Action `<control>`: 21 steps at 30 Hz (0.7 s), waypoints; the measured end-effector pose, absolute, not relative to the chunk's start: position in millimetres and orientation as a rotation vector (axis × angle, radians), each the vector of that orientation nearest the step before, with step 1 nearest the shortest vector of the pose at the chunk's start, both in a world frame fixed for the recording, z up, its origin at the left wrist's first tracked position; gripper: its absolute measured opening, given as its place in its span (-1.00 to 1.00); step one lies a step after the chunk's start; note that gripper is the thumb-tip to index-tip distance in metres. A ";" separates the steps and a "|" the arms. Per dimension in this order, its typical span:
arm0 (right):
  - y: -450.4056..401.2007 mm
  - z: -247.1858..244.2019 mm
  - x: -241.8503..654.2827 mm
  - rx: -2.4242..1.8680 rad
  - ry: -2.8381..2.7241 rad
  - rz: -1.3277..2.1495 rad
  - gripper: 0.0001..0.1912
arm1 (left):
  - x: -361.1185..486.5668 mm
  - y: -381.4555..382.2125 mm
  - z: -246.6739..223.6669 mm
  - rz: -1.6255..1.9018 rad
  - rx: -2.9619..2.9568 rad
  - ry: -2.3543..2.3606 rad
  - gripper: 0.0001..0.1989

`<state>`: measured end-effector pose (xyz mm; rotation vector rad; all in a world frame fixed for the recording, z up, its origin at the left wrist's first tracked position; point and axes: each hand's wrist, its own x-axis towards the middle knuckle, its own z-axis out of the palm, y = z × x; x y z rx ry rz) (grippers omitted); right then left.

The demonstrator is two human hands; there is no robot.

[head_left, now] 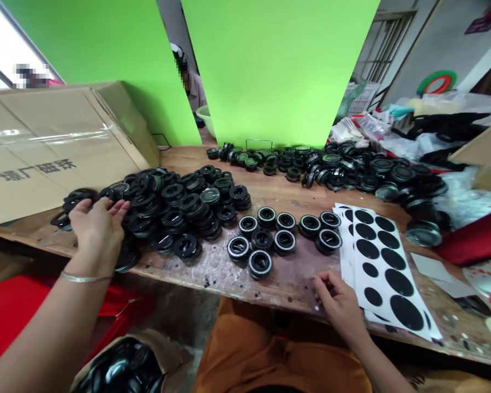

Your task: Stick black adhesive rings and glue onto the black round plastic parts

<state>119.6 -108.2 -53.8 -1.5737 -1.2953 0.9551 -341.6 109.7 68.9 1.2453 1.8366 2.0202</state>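
Note:
My left hand point(98, 221) reaches over the left end of a big heap of black round parts point(174, 191), palm down with its fingers apart. Nothing shows in its grasp. My right hand point(335, 297) rests at the table's front edge with its fingers curled; whether something small is between them cannot be made out. Between the hands, several black parts with pale rings on top point(259, 264) stand in a loose group. Three more ringed parts point(328, 240) sit to their right. Sheets with black round stickers point(368, 248) lie just beyond my right hand.
A cardboard box point(57, 147) stands at the left. More black parts point(292, 173) line the table's back under a green panel point(278, 71). Plastic bags point(466, 191) and a red object point(474, 234) are at the right. Below the table is an open container of dark parts point(123, 368). A person point(194, 90) is behind.

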 end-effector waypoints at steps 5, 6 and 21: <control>-96.5 -43.0 113.2 -1.503 -1.497 0.781 -0.76 | -254.0 41.1 52.6 1.897 1.469 1.624 -0.68; -89.7 -37.7 109.3 -1.434 -1.608 0.677 -0.78 | -232.7 21.9 45.7 1.756 1.628 1.598 -0.68; 26.2 2.5 63.2 -1.232 -2.315 0.210 -0.90 | -113.3 -44.7 -59.6 1.249 2.456 1.427 -0.45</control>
